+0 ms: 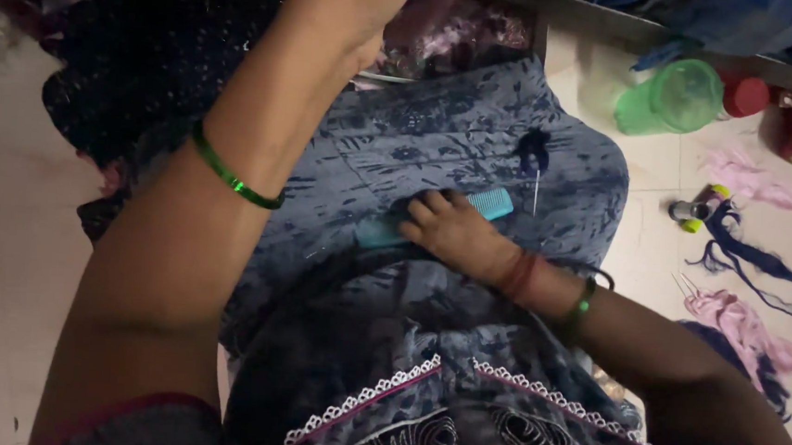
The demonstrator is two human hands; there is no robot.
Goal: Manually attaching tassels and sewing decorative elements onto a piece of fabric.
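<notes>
Right hand [451, 228]: fingers curled on teal comb [443, 218], lying on blue printed cloth [402, 139]. Left hand [360, 6]: raised, partly out of frame; grip cannot be told.

No packages, labels, signs or screens in view.

A single camera, worn on the person's head, looks steeply down over the chest and lap onto the floor [4, 251] ahead. It sits close: the left forearm fills the frame's left side from bottom edge to top, and the right hand [456, 231] lies near the centre on blue patterned cloth [439, 142]. The view tilts slightly (floor tile lines run askew), taking in a green plastic bottle [674, 98] at upper right.
</notes>
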